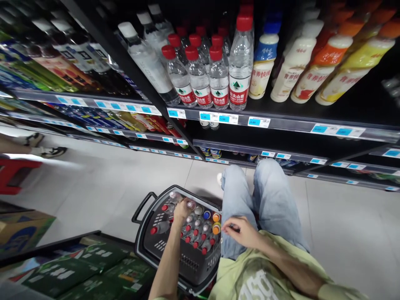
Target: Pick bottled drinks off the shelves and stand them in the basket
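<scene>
My left hand (182,211) reaches down into a dark grey shopping basket (190,263), its fingers closed around the top of a clear bottle (191,204) with a pale cap. Around it stand several bottles with red, white, blue and orange caps. Red-capped bottles (161,227) lie tilted at the basket's left side. By my thigh, right of the orange-capped bottles (216,228), my right hand (240,231) is loosely closed, fingers curled together, with nothing visible in it.
A shelf (281,116) ahead bears red-capped water bottles (219,79) and milk-drink bottles (290,62). Price tags line its edge. Green cartons (62,273) and a cardboard box (26,229) are at lower left. Another person's foot (51,152) and a red stool-like object (15,173) appear left.
</scene>
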### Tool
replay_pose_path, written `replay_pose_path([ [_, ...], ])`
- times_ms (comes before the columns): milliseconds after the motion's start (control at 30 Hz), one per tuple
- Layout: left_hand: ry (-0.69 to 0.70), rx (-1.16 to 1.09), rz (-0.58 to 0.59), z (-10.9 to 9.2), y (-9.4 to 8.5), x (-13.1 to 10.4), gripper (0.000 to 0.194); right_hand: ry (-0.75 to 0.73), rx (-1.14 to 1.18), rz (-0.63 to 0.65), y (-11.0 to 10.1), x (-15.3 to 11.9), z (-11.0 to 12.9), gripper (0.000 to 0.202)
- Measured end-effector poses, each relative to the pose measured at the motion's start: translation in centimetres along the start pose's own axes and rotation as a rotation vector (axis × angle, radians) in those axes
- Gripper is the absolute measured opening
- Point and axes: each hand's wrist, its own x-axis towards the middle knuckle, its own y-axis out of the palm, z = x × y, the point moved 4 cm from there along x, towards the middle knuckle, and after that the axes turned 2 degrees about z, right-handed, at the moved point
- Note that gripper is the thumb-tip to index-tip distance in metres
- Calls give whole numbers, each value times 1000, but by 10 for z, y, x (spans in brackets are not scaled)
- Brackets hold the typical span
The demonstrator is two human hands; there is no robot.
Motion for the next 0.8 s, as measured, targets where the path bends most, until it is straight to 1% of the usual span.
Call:
replay_pose_path([
  [67,-25,59,38,-5,2,-1,41,-1,3,0,0,0,0,21],
  [167,-36,129,51,-14,4,-3,50,5,18,-3,-1,1,0,21],
  [233,-14,149,62,-18,6,-4,46,6,30,-6,-1,0,0,21],
  [333,51,155,74,-23,10,-8,34,4,45,-13,0,0,1,22],
  [400,103,163,54,-29,11,-12,34,5,46,-12,0,1,2,24],
  [500,203,161,12,-47,8,-24,39,4,20,-10,-1,1,5,25],
  [567,265,122,-7,-60,7,-34,38,0,-12,-14,-5,-1,6,24],
  [600,262,95,-15,-64,7,-37,37,0,-26,-21,-7,-3,6,24],
  [667,227,38,6,-65,13,-40,34,1,-38,-26,-11,-7,3,22],
  [800,129,-64,5,-40,31,-35,32,80,18,2,-14,-12,-12,21],
])
